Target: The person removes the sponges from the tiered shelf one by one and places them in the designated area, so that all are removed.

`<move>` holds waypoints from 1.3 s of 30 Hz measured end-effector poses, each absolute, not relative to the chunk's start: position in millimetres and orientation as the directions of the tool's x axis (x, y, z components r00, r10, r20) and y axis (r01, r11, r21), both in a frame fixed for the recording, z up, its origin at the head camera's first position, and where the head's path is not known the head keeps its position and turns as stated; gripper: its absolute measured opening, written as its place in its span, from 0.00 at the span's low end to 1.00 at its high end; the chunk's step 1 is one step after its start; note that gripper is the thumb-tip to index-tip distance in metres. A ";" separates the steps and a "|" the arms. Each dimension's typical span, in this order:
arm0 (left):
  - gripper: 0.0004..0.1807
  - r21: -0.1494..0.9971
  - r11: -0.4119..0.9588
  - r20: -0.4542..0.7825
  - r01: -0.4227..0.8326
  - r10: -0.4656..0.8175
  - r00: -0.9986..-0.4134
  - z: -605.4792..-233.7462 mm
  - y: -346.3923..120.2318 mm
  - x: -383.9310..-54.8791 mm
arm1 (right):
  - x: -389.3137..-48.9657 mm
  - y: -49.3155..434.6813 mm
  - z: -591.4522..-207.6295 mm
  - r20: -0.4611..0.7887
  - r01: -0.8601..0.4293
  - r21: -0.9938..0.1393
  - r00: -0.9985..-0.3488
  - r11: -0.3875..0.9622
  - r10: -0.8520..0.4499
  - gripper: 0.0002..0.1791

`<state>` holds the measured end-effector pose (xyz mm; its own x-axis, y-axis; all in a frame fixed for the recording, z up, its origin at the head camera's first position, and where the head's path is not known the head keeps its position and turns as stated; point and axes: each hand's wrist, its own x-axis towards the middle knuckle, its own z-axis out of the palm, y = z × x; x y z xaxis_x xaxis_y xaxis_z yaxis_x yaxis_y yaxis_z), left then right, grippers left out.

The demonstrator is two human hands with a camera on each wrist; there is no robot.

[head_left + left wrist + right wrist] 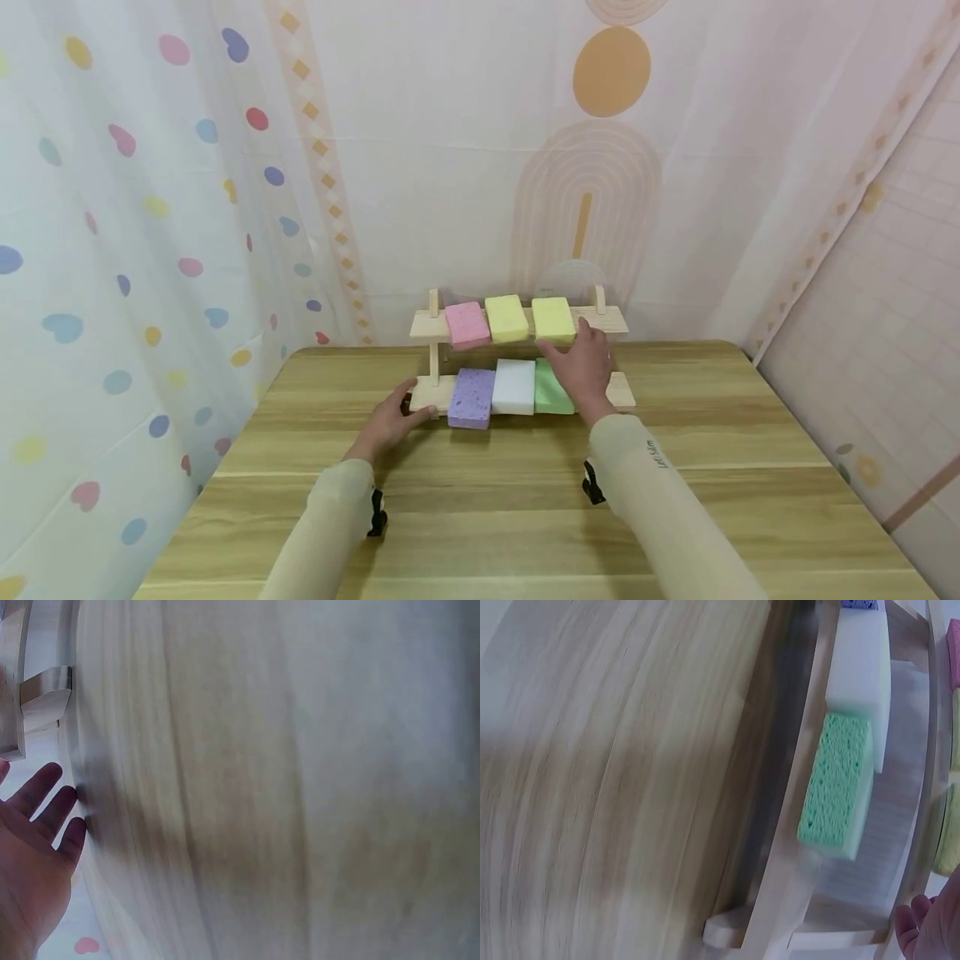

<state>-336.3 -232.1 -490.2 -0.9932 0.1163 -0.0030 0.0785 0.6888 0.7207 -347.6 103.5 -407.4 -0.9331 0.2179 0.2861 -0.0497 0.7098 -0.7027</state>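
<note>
Rightmost yellow sponge [553, 318] sits on upper shelf of the 2-tier wooden rack [611, 319], next to the other yellow sponge [507, 318], w/ pink sponge [468, 325] beyond. R hand [581, 362] has thumb & index apart at its front; can't tell if they grip. L hand [386, 425] is spread wide at lower shelf's L end. Risk, I'd guess: a nudge from R hand knocks that sponge fwd off the edge, or a push on one end skews the rack & shifts purple sponge [471, 398] & white sponge [514, 386] below. R wrist cam shows green sponge's [832, 784] pitted end, partly hand-blocked in head view; L wrist cam shows L fingers straight, unlike head view.
</note>
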 end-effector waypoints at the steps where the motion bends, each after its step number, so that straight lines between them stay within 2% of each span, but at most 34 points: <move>1: 0.50 0.721 0.689 0.000 0.080 0.115 -0.993 -490.9 -232.7 -336.4 | -348.4 101.7 -407.6 0.284 -0.045 -0.713 -0.931 0.700 0.229 0.51; 13: 0.49 0.728 0.681 0.007 0.082 0.113 -0.994 -493.0 -231.6 -336.0 | -356.4 89.3 -405.6 0.253 0.026 -0.738 -0.916 0.675 0.312 0.53; 26: 0.49 0.738 0.674 -0.023 0.045 0.091 -0.996 -491.6 -231.1 -333.7 | -356.2 96.3 -407.5 0.224 0.048 -0.752 -0.919 0.657 0.324 0.52; 32: 0.50 0.744 0.669 -0.054 0.012 0.078 -0.995 -488.4 -229.2 -332.1 | -350.1 107.2 -405.5 0.249 0.025 -0.752 -0.915 0.659 0.319 0.47; 39: 0.51 0.738 0.674 -0.057 0.015 0.084 -0.995 -490.3 -228.9 -332.0 | -339.2 122.6 -401.1 0.268 -0.016 -0.779 -0.912 0.627 0.310 0.46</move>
<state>-332.0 -228.9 -490.3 -0.9949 0.0838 -0.0567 0.0148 0.6744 0.7382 -339.2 122.6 -401.1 -0.9120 0.3104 0.2681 -0.0157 0.6269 -0.7789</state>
